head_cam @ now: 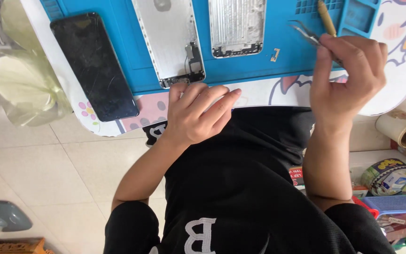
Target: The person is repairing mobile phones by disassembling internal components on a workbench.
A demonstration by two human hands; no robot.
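My right hand (348,75) grips metal tweezers (306,32) over the right part of a blue work mat (240,70). Their tips point left, toward a small gold part (275,55) lying on the mat. My left hand (197,113) rests on the table's near edge with fingers loosely spread and nothing in it, just below a silver phone housing (170,42) with its inner parts exposed. A second silver housing (237,27) lies to the right of the first. A black phone screen (94,66) lies at the left, partly off the mat.
A tool with a yellow handle (326,18) lies in the mat's upper right tray area. The white table (391,99) has a cartoon print. A clear plastic bag (22,80) hangs at the left. Tape rolls and boxes (391,176) crowd the floor at the right.
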